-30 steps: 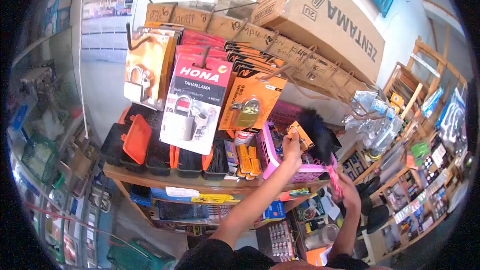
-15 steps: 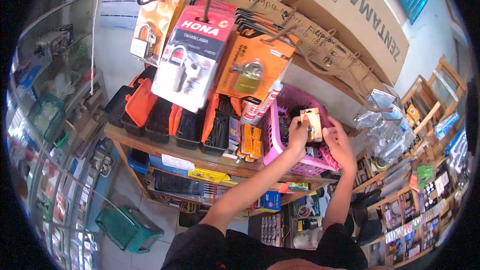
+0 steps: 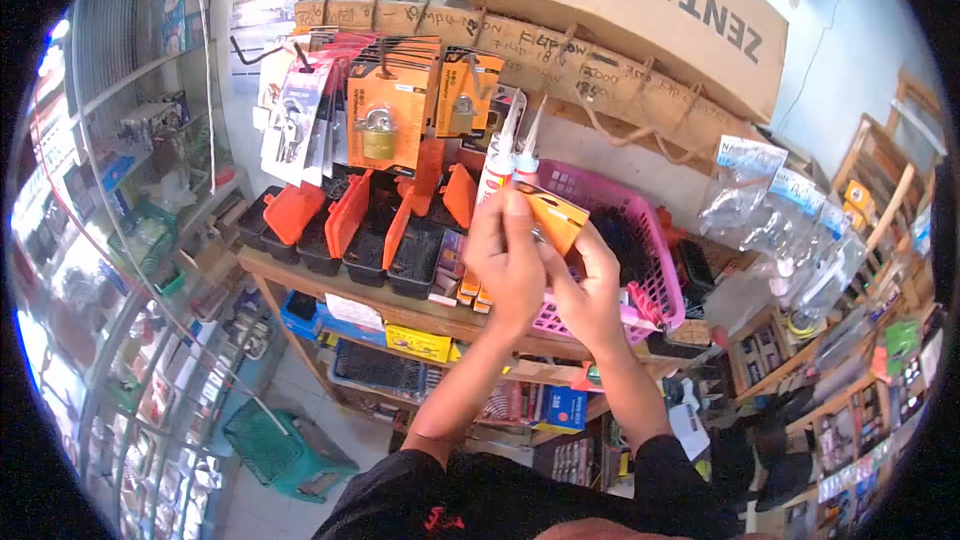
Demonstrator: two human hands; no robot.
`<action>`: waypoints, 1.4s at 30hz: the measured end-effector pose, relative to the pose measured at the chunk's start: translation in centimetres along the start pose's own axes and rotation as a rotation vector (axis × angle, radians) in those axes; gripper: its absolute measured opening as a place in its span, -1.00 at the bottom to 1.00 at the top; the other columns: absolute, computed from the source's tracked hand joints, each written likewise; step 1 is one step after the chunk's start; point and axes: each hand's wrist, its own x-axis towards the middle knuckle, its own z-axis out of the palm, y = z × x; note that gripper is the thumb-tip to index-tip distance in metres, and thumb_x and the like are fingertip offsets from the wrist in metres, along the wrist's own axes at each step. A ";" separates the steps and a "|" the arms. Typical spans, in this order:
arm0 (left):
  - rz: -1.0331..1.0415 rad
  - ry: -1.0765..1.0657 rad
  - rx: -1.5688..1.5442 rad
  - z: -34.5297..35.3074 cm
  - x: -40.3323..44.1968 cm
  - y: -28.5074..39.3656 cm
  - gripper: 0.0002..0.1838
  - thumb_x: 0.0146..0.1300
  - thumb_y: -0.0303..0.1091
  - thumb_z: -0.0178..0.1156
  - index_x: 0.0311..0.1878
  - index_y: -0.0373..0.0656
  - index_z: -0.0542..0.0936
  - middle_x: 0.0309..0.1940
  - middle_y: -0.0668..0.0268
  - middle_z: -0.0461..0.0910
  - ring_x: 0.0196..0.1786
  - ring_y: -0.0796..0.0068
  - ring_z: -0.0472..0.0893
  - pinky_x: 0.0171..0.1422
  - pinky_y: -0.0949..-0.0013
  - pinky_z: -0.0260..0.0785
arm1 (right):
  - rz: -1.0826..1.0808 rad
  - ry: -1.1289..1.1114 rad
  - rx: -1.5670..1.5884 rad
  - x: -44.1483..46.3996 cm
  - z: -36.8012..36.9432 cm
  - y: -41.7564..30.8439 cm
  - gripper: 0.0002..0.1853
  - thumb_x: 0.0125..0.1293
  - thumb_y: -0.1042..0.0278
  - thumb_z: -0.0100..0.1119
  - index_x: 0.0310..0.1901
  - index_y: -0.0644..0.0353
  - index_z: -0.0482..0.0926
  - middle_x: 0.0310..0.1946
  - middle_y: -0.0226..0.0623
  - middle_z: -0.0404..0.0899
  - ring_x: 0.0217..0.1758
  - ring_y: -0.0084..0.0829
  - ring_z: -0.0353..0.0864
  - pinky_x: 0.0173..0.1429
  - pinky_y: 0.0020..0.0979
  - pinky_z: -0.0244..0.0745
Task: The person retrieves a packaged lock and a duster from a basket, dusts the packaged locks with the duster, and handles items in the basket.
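Both my hands hold one small orange card pack [image 3: 556, 219] in front of the pink basket. My left hand [image 3: 505, 255] pinches its left edge between thumb and fingers. My right hand [image 3: 588, 285] has its fingers closed on the lower right side of the pack. Just behind my left hand stand white sealant tubes [image 3: 498, 168] with pointed nozzles. The pink basket [image 3: 663, 285] sits on the wooden shelf, with dark items and a pink strip at its front right corner. Left of my hands, padlocks on orange cards [image 3: 386, 120] hang from hooks.
Black bins with orange lids [image 3: 350, 220] line the shelf [image 3: 290, 268] at left. A large cardboard box [image 3: 630, 25] sits above the hook board. Clear plastic packs [image 3: 765, 210] hang at right. A green stool [image 3: 285, 445] stands on the floor at lower left.
The orange pack has moved out of the basket area, left toward the tubes. My right hand let go of the pink handle and joined my left on the pack. The view has shifted.
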 end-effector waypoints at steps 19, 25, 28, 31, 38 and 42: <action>0.259 -0.246 0.747 -3.2 6.3 9.1 -0.51 0.46 -0.41 -0.03 0.42 -0.27 0.31 0.06 0.20 0.58 -0.16 0.57 0.48 -0.05 0.47 0.38 | 0.417 -0.005 0.849 6.1 4.0 -5.8 -0.75 0.41 0.24 0.18 -0.06 0.24 0.63 -0.51 -0.46 0.64 -0.75 -0.83 0.29 -0.71 -0.69 0.14; 0.130 -0.220 0.691 -2.1 5.9 9.3 -0.52 0.47 -0.39 -0.05 0.42 -0.27 0.31 -0.10 0.16 0.60 -0.23 0.63 0.46 -0.15 0.51 0.38 | 0.361 -0.021 0.802 6.5 3.1 -5.6 -0.78 0.39 0.31 0.18 -0.13 0.31 0.62 -0.50 -0.45 0.65 -0.57 -0.80 0.47 -0.58 -0.66 0.35; 0.090 -0.262 0.682 -2.4 6.2 8.4 -0.49 0.45 -0.34 -0.06 0.41 -0.31 0.29 -0.05 -0.08 0.61 -0.07 0.33 0.61 0.01 0.35 0.43 | 0.374 0.017 0.848 6.6 3.5 -5.4 -0.80 0.38 0.35 0.18 -0.18 0.36 0.62 -0.55 -0.46 0.62 -0.57 -0.80 0.45 -0.57 -0.63 0.29; 0.090 -0.328 0.901 -3.0 5.8 7.7 -0.45 0.45 -0.23 -0.01 0.41 -0.33 0.28 0.14 -0.13 0.48 0.13 0.05 0.54 0.20 0.18 0.35 | 0.305 0.025 0.692 6.5 4.7 -2.4 -0.80 0.37 0.38 0.18 -0.20 0.39 0.62 -0.62 -0.50 0.56 -0.59 -0.80 0.38 -0.57 -0.60 0.19; 0.230 -0.594 1.071 -2.4 3.5 8.5 -0.34 0.40 -0.10 0.10 0.41 -0.33 0.27 0.41 -0.31 0.09 0.47 -0.27 0.12 0.50 -0.02 0.02 | 0.160 0.198 0.300 9.9 6.5 3.9 -0.69 0.28 0.18 0.21 -0.41 0.31 0.62 -0.67 -0.29 0.51 -0.61 -0.49 0.42 -0.49 -0.34 0.28; 0.317 -0.611 0.981 -1.9 3.3 8.5 -0.26 0.37 -0.08 0.15 0.47 -0.29 0.16 0.47 -0.30 -0.05 0.54 -0.24 -0.01 0.54 -0.02 -0.08 | 0.280 0.221 0.218 11.7 8.1 6.0 -0.63 0.21 0.06 0.22 -0.45 0.28 0.62 -0.61 -0.05 0.58 -0.48 -0.08 0.63 -0.36 -0.16 0.45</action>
